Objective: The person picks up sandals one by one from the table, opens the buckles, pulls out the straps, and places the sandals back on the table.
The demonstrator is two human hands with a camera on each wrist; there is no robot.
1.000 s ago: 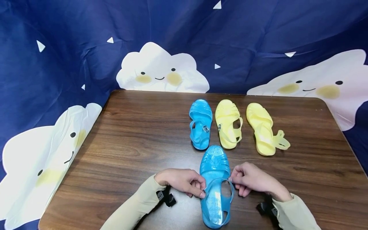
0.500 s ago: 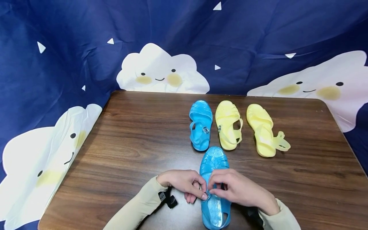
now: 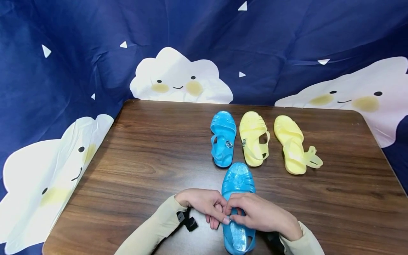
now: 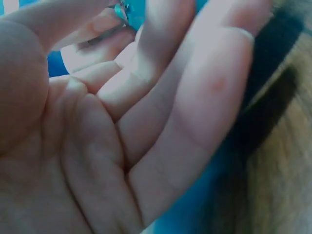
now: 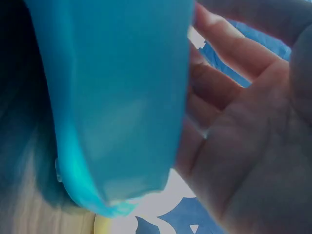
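Note:
A blue jelly sandal [image 3: 239,179] lies on the table near the front edge, toe pointing away. At the sandal's left side my left hand [image 3: 204,204] pinches its buckle [image 4: 121,11] between thumb and fingers; a bit of the metal shows in the left wrist view. My right hand [image 3: 259,212] reaches across the sandal from the right and pinches the ankle strap by the buckle, its fingertips meeting the left ones. The strap's end is hidden among the fingers. Broad and blurred, the sandal's blue plastic [image 5: 126,97] fills much of the right wrist view.
Behind stand another blue sandal [image 3: 223,122] with its strap buckled, a yellow sandal [image 3: 253,124] with its strap looped, and a second yellow sandal [image 3: 288,132] whose strap splays right. A blue cloud-print curtain [image 3: 261,42] hangs behind the wooden table [image 3: 153,148].
My right hand has moved left across the sandal, bringing the strap from the right side over to the buckle. My left hand has stayed nearly still at the buckle.

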